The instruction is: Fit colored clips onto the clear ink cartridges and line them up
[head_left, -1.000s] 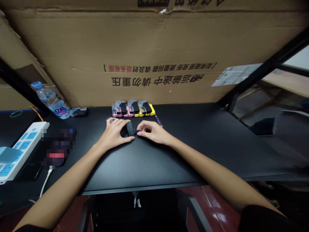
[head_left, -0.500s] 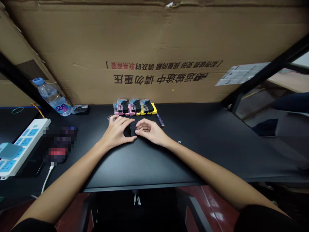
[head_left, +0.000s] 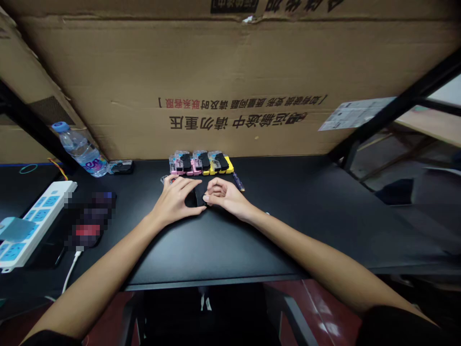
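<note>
Between my hands on the black table lies a small, flat black rectangular piece [head_left: 200,195], partly hidden by my fingers. My left hand [head_left: 177,198] frames it in a C shape, index fingertip at its far end and thumb at its near end. My right hand [head_left: 229,198] is curled, with thumb and bent index finger pinched at the piece's right edge. Just beyond stand several clear-topped cartridge-like packs [head_left: 200,162] with black parts and pink or yellow bases. A dark narrow stick-like item [head_left: 238,181] rests to the right of them.
Cardboard [head_left: 230,72] walls off the back of the table. On the left are a water bottle [head_left: 84,151], a clear and black pack [head_left: 121,166], a phone [head_left: 91,218] on a white cable and a power strip [head_left: 36,221]. A chair [head_left: 288,312] stands at the front edge.
My view has tilted up slightly. The black piece now sits a little further right against my right fingers, showing more of its top. Both hands keep nearly the same pose.
</note>
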The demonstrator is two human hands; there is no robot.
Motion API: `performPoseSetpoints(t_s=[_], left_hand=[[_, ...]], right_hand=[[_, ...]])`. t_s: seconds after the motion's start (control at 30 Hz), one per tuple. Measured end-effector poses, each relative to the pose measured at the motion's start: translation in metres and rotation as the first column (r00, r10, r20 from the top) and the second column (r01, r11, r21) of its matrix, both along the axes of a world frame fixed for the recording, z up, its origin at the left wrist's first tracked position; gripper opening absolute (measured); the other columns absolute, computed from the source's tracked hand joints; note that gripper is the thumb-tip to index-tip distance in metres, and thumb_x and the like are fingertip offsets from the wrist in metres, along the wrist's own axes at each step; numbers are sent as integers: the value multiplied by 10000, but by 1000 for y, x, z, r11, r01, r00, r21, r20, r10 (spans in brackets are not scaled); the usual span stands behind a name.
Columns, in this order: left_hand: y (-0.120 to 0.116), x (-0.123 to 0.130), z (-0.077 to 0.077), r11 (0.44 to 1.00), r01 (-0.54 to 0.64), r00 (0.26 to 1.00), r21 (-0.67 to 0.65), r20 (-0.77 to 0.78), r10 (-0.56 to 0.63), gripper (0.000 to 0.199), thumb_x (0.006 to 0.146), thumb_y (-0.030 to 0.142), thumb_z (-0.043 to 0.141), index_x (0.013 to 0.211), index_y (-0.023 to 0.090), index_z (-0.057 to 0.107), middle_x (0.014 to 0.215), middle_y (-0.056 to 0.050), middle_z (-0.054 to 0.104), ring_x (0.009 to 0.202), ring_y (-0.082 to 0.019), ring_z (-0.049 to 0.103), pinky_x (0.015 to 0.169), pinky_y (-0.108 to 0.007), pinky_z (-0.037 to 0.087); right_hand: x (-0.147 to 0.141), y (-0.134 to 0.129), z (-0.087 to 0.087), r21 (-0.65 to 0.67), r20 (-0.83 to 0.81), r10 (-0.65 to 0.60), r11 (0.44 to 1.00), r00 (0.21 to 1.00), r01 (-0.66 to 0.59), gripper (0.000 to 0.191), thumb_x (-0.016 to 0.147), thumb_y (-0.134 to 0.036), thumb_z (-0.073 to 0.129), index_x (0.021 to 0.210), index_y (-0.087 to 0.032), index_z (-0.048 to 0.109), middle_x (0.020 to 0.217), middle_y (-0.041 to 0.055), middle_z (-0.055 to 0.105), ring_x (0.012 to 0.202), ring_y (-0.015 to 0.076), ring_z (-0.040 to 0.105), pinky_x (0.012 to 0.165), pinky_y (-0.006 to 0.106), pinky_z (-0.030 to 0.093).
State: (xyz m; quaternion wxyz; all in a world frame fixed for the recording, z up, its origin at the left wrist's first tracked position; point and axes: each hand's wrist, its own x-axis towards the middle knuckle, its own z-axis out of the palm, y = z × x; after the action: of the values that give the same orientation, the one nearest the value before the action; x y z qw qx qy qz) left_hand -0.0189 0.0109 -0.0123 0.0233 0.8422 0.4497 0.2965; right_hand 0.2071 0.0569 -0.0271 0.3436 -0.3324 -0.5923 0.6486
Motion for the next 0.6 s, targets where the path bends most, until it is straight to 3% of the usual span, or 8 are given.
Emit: performPoseSetpoints(t_s=[0.2,0.33,0.47,0.53,0.6], left_hand=[[0,3,-2,999,19,1000,29,14,-19,659,846,477,836,1405,192,637,1344,-133,743,1220,-308,680,1176,-513,321],[-3,5,6,1000,6,1000,12,17,-6,667,827,494,852,1392,205,646,1358,-131,735,1246,-317,659,1164,-497,339],[-4,-7,26,991,-123,992,46,38,122,490,927,490,727,1349,245,676,1404,-113,701,1297,-320,618,1132,-482,377],[-1,-19,34,973,-224,974,58,39,222,337,1004,434,609,1264,245,709,1345,-107,718,1249,-305,635,1082,-456,418],[4,-33,36,946,-322,947,36,1,323,311,1031,414,543,1209,227,718,1283,-117,726,1193,-303,650,1019,-431,456]], right_hand=[[1,-1,4,-21,-1,23,1000,1000,-23,447,693,-360,947,883,-221,567,724,-48,662,626,122,620,680,291,514],[3,2,3,40,6,16,999,1000,-17,426,725,-381,926,935,-223,591,754,-47,652,655,128,629,703,302,524],[11,10,-2,165,112,8,986,994,-27,374,808,-441,854,1001,-206,636,809,-7,683,721,155,647,741,325,530],[16,13,-4,280,206,-20,959,978,-39,327,852,-466,808,963,-194,665,808,11,689,730,164,637,723,321,513],[20,15,-4,400,303,-61,914,951,-69,294,915,-478,748,953,-191,700,794,15,688,711,165,618,688,311,486]])
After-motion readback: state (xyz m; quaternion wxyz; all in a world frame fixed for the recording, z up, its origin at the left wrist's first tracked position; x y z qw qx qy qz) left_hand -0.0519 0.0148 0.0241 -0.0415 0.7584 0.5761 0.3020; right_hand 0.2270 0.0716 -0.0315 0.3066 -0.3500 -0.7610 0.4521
